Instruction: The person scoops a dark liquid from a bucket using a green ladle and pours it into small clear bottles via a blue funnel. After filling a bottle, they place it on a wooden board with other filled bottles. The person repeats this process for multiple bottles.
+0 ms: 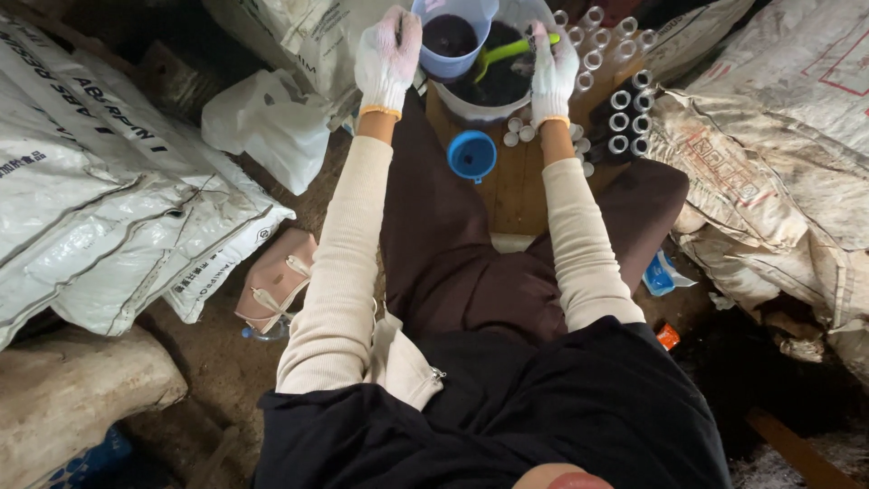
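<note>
Left grip: my left hand [387, 56] was wrapped around the side of the jug [450, 38], holding it tilted, dark stuff inside.
Right grip: my right hand [553, 68] pinched the green scoop [505, 51] over the bucket [493, 86], just right of the jug.
Done: I judged the jug partly filled.
Left: tubes [625, 113] right of my right hand looked open; caps [519, 131] and funnel [472, 154] lay unused on the table [516, 195] below both hands.

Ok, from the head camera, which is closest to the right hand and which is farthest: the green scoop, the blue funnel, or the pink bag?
From the right hand:
1. Green scoop, in that hand, over the bucket of dark stuff.
2. Blue funnel, on the wooden board just below the hand.
3. Pink bag, far off on the ground by the left arm.
</note>
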